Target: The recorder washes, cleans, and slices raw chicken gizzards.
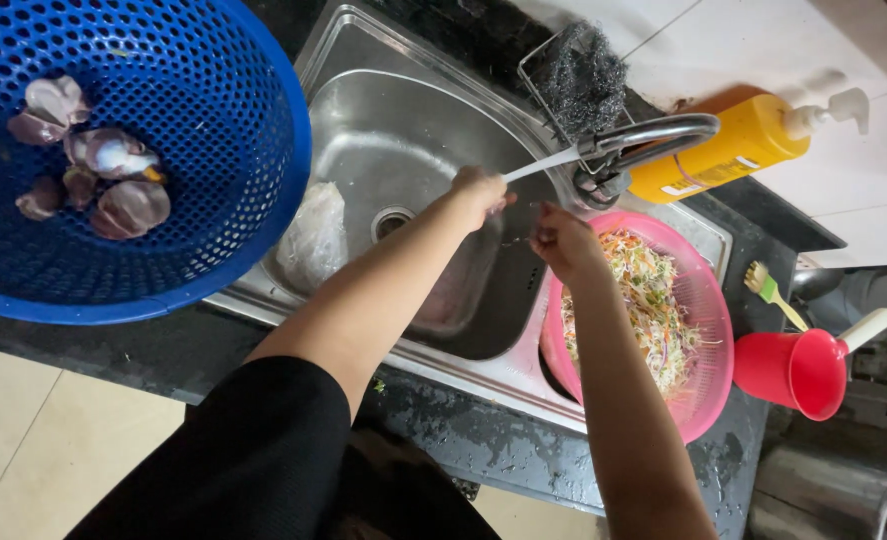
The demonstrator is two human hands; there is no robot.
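Evenly and brightly lit by soft daylight, apparently from the upper right, with white glare on the tiled wall (pixel 863 190) at the top right corner and pale sheen across the steel sink (pixel 383 130) basin and the curved tap (pixel 653 135). Only faint, soft shadows under the blue basket (pixel 213 150) at the sink's left edge and beneath the forearms; wet glints on the dark counter (pixel 463 430) along the sink's near edge. Wide-angle stretching at the frame edges, slight motion blur on the left hand (pixel 480 190) and right hand (pixel 560 240) under the water stream, floor at the bottom left softer.
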